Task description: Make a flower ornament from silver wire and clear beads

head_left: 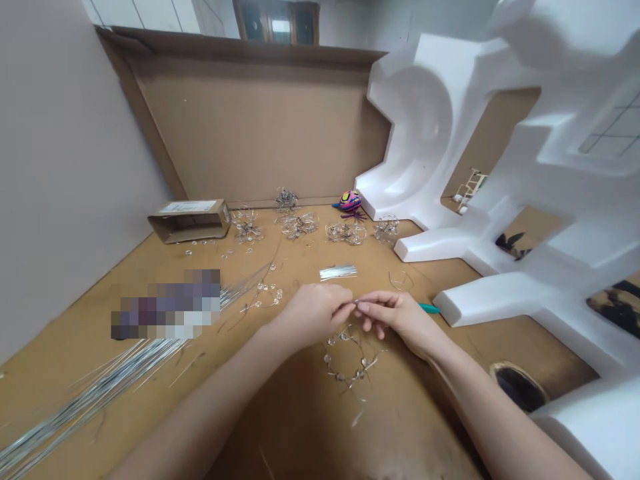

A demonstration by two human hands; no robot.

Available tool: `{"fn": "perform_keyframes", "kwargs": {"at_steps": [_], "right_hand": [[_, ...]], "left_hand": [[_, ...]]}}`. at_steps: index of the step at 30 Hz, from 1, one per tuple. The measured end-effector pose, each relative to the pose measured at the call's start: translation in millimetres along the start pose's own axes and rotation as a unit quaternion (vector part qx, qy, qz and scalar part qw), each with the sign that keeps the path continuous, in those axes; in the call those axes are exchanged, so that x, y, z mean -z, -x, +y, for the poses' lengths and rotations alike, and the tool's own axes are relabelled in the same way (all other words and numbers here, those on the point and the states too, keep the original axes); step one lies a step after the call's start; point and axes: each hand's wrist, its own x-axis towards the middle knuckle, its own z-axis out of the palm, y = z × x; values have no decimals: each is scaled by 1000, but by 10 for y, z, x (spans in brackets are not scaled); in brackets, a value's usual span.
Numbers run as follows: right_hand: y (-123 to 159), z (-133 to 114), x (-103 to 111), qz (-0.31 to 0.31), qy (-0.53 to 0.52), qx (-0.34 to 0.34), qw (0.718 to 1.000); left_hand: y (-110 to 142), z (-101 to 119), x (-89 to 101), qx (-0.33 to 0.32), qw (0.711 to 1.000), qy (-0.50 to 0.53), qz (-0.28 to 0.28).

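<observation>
My left hand [317, 310] and my right hand [393, 315] meet fingertip to fingertip, both closed in a pinch on a thin wire [356, 302], mostly hidden by the fingers. Just below them is a wire ring with clear beads [361, 373]; whether it hangs from the pinched wire or rests on the cardboard, I cannot tell. A green handle [429, 308] shows behind my right hand; the rest of it is hidden. Beyond my hands lies a small bundle of short silvery wires [339, 272]. Left of them is another loose string of beads on wire [270, 291].
Long silvery wires [115, 373] stretch along the left, with a blurred-out patch over them. At the back are several beaded wire pieces [300, 225], a small open cardboard box [193, 222] and a colourful ball-like object [350, 201]. White foam packing [475, 293] borders the right.
</observation>
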Motion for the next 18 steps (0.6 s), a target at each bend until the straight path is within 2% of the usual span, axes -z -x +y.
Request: {"fn": "perform_keyframes", "kwargs": {"at_steps": [3,6,9,14,18], "right_hand": [[36,12,-20,18,-3,1,1000],[42,20,-47,79,14,6,997],[34,12,-48,140,16,29,990],[18,10,-17,172,3,57,984],[-1,45,-9,167,2,63,984]], "left_hand": [[-22,-18,-9,19,997,66,-27],[-38,-99,-25,73,986,139,-60],[-40,-215,-73,132,973,167,-84],[-25,-314,-235,122,965,172,-157],[-20,-306,-349,115,967,167,-155]]}}
